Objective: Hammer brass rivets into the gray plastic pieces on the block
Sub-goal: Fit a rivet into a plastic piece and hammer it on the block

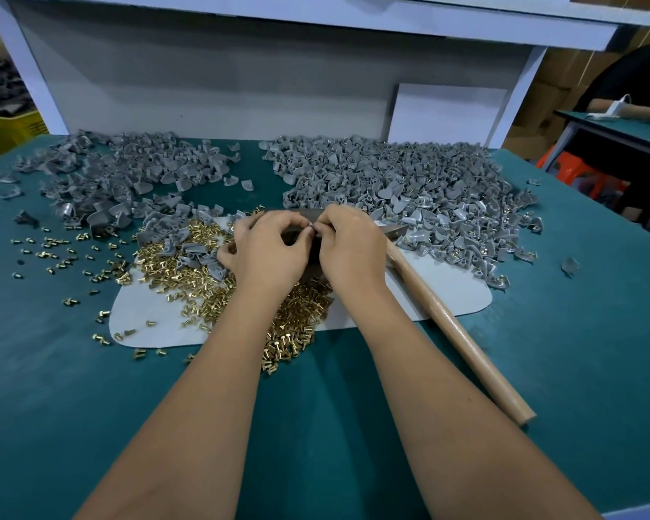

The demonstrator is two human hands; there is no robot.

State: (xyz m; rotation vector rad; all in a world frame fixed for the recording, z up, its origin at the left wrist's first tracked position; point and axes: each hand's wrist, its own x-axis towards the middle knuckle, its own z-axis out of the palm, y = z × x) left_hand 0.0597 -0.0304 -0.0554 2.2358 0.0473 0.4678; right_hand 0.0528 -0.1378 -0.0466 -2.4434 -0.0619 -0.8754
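While hands (274,245) (349,245) meet, brass rivets (211,290) cover the mat (447,294).

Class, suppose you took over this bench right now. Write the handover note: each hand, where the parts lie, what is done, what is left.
Left hand and right hand: fingers pinched together over the dark block, on something too small to identify.
Hammer: lying right of the hands, unheld.
Brass rivets: heaped on the white mat.
Left gray pile: no brass seen.
Right gray pile: some pieces show brass, likely finished.
Left: seat, strike, repeat.

teal table (91,388) | white shelf frame (353,20) | gray back panel (203,88) | cardboard boxes (556,73) right
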